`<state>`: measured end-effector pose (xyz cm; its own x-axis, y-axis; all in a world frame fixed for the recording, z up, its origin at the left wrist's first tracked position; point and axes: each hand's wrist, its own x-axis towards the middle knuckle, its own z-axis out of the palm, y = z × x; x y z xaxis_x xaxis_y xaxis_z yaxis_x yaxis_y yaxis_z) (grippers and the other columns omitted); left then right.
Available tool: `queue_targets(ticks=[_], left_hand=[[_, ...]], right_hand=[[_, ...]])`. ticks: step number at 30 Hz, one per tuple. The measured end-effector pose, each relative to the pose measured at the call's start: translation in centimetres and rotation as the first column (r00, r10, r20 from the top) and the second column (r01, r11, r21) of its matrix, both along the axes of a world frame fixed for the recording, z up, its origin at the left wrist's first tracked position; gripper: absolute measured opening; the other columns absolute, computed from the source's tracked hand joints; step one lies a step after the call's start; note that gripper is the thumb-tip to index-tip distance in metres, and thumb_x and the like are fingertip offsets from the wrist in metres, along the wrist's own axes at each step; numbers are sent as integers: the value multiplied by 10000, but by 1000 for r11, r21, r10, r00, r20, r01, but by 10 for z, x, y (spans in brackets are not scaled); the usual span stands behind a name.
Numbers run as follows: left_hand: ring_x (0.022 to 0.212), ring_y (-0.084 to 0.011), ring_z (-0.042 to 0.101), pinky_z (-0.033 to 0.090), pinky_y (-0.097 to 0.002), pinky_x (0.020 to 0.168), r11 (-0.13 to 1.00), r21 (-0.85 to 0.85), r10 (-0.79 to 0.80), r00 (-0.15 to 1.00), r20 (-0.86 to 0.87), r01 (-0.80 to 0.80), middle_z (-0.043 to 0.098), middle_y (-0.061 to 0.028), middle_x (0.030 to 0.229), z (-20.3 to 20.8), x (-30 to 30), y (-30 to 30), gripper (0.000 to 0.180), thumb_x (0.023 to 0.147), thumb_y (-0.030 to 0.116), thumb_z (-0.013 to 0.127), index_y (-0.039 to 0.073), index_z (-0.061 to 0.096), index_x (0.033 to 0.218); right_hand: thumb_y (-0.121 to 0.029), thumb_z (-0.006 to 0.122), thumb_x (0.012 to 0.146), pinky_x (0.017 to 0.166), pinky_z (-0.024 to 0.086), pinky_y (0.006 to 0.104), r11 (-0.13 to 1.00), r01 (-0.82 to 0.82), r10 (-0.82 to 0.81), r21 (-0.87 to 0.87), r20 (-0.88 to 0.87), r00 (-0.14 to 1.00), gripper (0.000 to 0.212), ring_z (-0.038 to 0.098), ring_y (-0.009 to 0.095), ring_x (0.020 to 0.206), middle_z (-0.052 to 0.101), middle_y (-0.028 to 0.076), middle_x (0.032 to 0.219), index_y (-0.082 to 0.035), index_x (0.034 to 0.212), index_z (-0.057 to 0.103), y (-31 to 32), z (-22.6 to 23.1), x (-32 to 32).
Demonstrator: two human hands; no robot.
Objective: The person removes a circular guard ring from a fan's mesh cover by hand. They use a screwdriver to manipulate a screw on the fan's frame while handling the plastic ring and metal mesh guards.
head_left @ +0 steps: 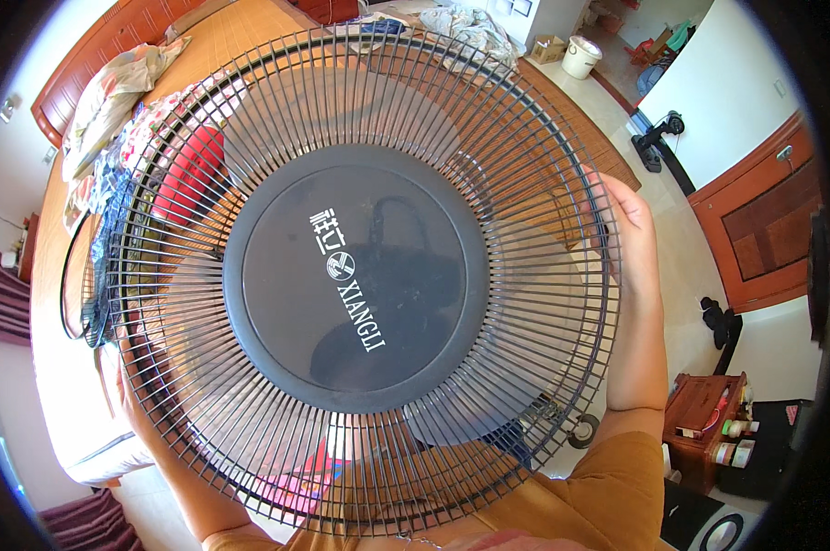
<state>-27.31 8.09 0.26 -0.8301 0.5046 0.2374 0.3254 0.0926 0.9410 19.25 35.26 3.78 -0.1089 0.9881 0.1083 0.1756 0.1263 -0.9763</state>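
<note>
One round black fan guard (397, 266) is filling the middle of the view, held up in the air, with its flat centre cap facing the camera. The right hand (628, 216) is gripping the right rim, its fingers being clamped on the wires. The left hand (130, 399) is reaching to the lower left rim, but the bars are covering its fingers, so I cannot tell how they are closing. By my judgement, the present step is holding and handling this guard; any next move is calling for both sides turning together, without bending the wires.

Behind it, the bed (241, 28) is extending toward the upper edge. Near the bed's left edge, a black wire ring (63, 280) is lying close to the guard, so this side is looking tight. On the right, the floor (686, 303) is offering more room before the door (773, 220), though a small wheel (583, 431) is showing beside the lower right rim.
</note>
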Motion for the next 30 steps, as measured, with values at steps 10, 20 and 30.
queue_targets(ticks=[10, 20, 30], left_hand=[[751, -112, 576, 475, -225, 660, 993, 82, 89, 996, 3, -89, 605, -87, 953, -8, 21, -23, 408, 916, 322, 418, -12, 548, 1111], [729, -111, 571, 473, -224, 640, 957, 175, 228, 973, 40, -232, 604, -84, 938, -21, 48, -41, 414, 910, 336, 422, -6, 552, 1104], [706, -110, 566, 470, -224, 620, 958, 157, 228, 969, 97, -241, 603, -80, 922, -29, 77, -28, 419, 904, 350, 426, 0, 556, 1096]], right_hand=[[-296, 513, 908, 460, 359, 169, 994, 106, -106, 22, 11, 994, 338, 469, 21, 561, 565, -29, 701, -20, 1083, 600, -32, -8, 13], [-245, 485, 925, 523, 409, 185, 995, 49, -53, 83, 47, 997, 322, 503, 56, 577, 588, -1, 729, -21, 1140, 569, -62, -15, 20], [-246, 440, 942, 366, 272, 171, 992, 4, -23, -130, -148, 989, 358, 373, 24, 414, 472, -46, 568, -40, 1231, 490, -77, -24, 25]])
